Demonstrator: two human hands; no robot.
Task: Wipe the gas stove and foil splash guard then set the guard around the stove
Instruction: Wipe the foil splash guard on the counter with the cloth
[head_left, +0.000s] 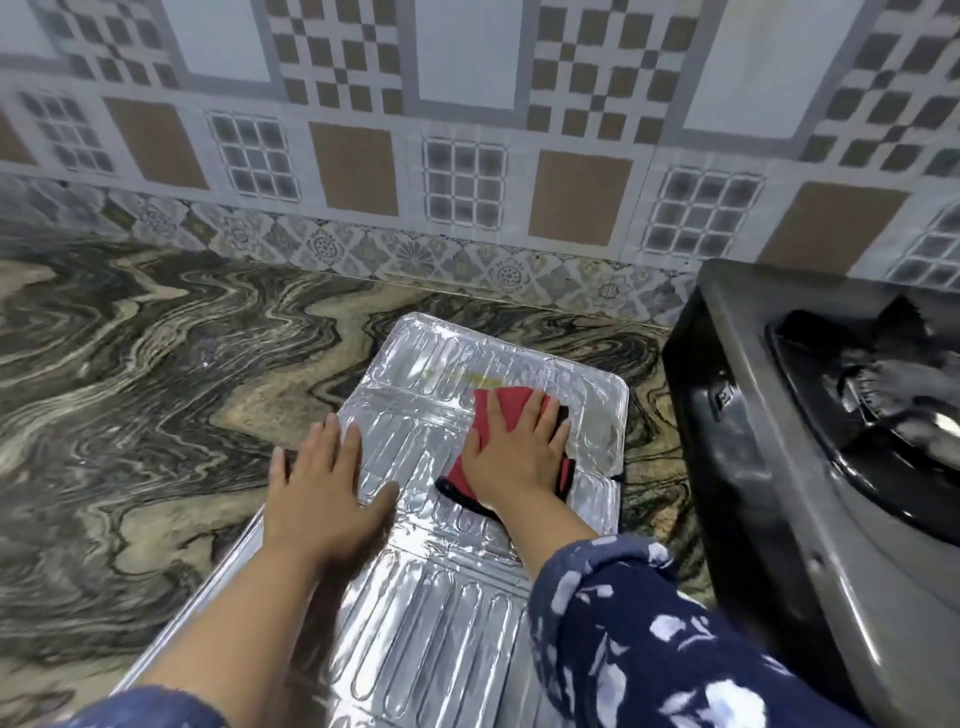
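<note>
The silver foil splash guard (431, 597) lies flat on the marbled counter, stretching from the bottom edge toward the wall. My right hand (511, 452) presses flat on a red cloth with a dark rim (491, 408) on the guard's far panel. A yellowish smear (457, 375) shows on the foil just beyond the cloth. My left hand (322, 488) rests palm down, fingers spread, on the guard's left edge, holding it still. The black gas stove (810, 467) stands to the right, its burner partly in view.
The swirled dark-and-beige counter (156, 389) spreads out to the left. A patterned tile wall (467, 182) rises directly behind the guard. The stove's left side sits close to the guard's right edge.
</note>
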